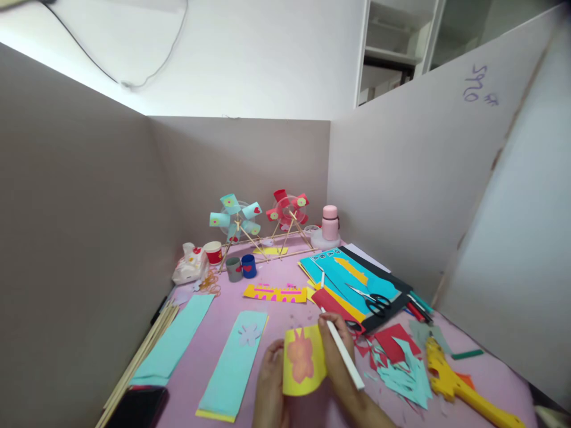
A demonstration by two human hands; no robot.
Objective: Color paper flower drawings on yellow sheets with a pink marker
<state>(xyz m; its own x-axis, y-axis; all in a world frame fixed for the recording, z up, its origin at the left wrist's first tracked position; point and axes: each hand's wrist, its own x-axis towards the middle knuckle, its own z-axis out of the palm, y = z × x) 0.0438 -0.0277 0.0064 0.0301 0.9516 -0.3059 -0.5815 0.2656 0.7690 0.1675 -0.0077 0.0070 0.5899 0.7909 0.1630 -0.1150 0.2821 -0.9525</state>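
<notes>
Between my hands is a curved piece of yellow paper (pixel 306 387) with a pinkish-orange butterfly shape (pixel 301 359) on it. My left hand (pixel 270 377) grips its left edge, fingers mostly behind the sheet. In my right hand (pixel 336 339) is a long white pen (pixel 347 360), its narrow tip pointing up and away; this hand also touches the paper's right edge. Left of them lies a turquoise paper strip (pixel 234 368) with a pale lilac flower cutout (pixel 249 334) and a yellow edge. Beyond is an orange-yellow strip (pixel 274 293) with pink marks.
Two stick-framed pinwheels, turquoise (pixel 238 220) and red (pixel 289 214), stand at the back. Scissors (pixel 372 300) rest on blue paper (pixel 339 279) at right. Turquoise scraps (pixel 405 377) and a yellow glue gun (pixel 450 377) are nearer. A phone (pixel 138 407) and wooden sticks (pixel 147 345) lie left.
</notes>
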